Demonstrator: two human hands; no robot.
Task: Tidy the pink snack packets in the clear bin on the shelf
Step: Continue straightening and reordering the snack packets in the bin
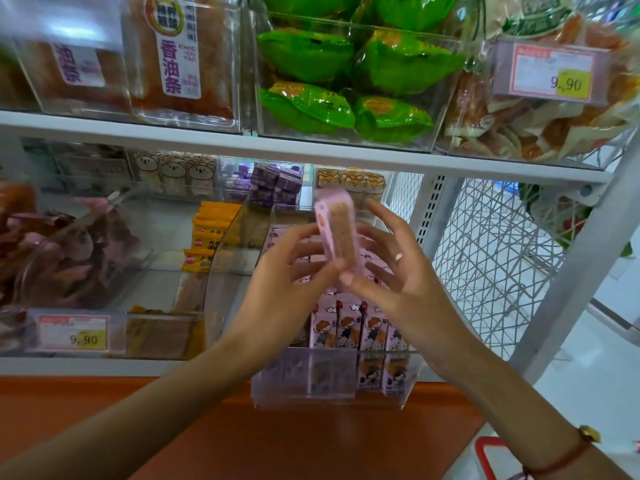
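Above clear bin (398, 379), both hands' fingers (341, 265) pinch pink packet (337, 225).

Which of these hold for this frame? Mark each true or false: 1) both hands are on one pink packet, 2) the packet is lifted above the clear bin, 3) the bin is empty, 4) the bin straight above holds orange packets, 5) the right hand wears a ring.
1) True. The left hand and right hand pinch the lower end of the same pink packet.
2) True. It is held upright above the clear bin.
3) False. A row of pink packets stands in the bin.
4) False. That bin holds green packets.
5) True. A ring sits on one finger.
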